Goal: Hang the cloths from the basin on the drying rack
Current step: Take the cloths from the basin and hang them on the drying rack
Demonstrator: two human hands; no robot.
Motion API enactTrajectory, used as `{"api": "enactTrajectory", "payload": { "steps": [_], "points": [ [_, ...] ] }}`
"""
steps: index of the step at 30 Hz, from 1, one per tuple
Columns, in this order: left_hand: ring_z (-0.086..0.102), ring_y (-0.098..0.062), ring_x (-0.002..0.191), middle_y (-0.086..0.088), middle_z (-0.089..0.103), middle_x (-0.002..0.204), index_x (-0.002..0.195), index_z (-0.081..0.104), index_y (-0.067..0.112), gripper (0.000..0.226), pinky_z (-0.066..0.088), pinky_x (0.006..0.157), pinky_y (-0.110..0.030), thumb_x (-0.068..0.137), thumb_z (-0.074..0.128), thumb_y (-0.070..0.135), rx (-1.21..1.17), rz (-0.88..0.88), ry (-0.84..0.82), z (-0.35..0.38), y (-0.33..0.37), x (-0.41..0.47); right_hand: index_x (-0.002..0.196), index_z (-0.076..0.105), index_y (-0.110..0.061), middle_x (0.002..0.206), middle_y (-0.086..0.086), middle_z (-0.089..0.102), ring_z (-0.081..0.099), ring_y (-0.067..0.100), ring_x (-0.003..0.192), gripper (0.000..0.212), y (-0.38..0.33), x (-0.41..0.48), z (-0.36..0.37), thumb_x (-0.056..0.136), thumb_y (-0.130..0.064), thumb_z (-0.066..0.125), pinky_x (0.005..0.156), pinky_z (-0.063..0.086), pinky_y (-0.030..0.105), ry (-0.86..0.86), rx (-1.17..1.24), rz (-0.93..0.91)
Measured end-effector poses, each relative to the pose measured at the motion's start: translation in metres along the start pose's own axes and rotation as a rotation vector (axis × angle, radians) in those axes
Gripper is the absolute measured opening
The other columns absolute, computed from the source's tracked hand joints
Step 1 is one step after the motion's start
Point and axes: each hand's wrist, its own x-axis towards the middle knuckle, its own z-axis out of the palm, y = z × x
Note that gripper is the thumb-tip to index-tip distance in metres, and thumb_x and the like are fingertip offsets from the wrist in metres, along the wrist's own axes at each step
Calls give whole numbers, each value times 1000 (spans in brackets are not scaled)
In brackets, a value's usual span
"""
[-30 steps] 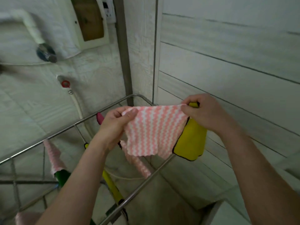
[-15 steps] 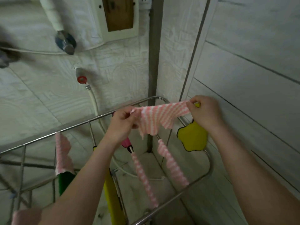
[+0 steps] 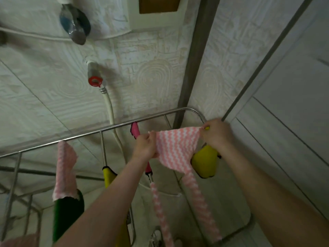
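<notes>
The left grip (image 3: 145, 147) and the right grip (image 3: 216, 134) each pinched a top corner of the pink-and-white cloth (image 3: 178, 148). It was stretched between them over the drying rack (image 3: 115, 127), with a second striped cloth (image 3: 65, 168) hanging at 9 o'clock.

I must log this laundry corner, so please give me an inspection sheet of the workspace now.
Surface: no table seen, only the steel drying rack.
Job's things: striped cloth stretched between the hands; second striped cloth hangs on the rack; basin unseen.
Clutter: yellow item, green item, pink handle by the rack.
Grippers: left hand, right hand each pinch a top corner.
Cables: white hose below red valve.
Surroundings: textured wall.
</notes>
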Motion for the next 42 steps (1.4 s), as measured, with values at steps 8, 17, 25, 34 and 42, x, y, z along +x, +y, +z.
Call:
{"api": "enactTrajectory", "payload": {
  "steps": [8, 17, 25, 34, 42],
  "points": [
    [66, -29, 63, -13, 66, 74, 97, 66, 8, 44, 60, 67, -50, 98, 34, 38, 7, -86, 143, 6, 5, 42, 109, 72, -17, 107, 10, 70, 65, 28, 95, 30, -13, 50, 27, 93, -31, 49, 81, 54, 34, 93, 13, -95],
    [69, -38, 68, -16, 61, 59, 73, 58, 4, 36, 58, 72, -50, 94, 33, 20, 162, -104, 221, 3, 8, 72, 115, 65, -12, 114, 8, 67, 61, 24, 101, 34, -22, 62, 43, 91, -36, 57, 82, 45, 29, -95, -32, -166],
    [51, -15, 67, -3, 53, 82, 126, 40, 18, 49, 48, 68, -32, 83, 60, 5, 109, -102, -26, 26, 0, 32, 92, 75, -12, 88, 4, 72, 63, 13, 75, 26, -5, 21, 56, 79, -34, 74, 64, 45, 25, -527, 7, -263],
    [47, -10, 74, 11, 47, 74, 91, 59, 15, 22, 33, 58, -13, 74, 70, 5, 450, 177, -211, 57, -50, -16, 100, 72, -22, 92, -9, 67, 61, 9, 87, 15, 13, 2, 50, 88, -26, 64, 79, 47, 28, -409, 169, -279],
    [59, -16, 79, -2, 65, 86, 86, 68, 13, 10, 34, 63, -19, 81, 65, 21, 629, 497, 50, 56, -50, -21, 105, 56, -32, 94, -12, 56, 58, 10, 86, 38, 20, -23, 38, 71, -27, 73, 75, 53, 34, -518, 20, -320]
  ]
}}
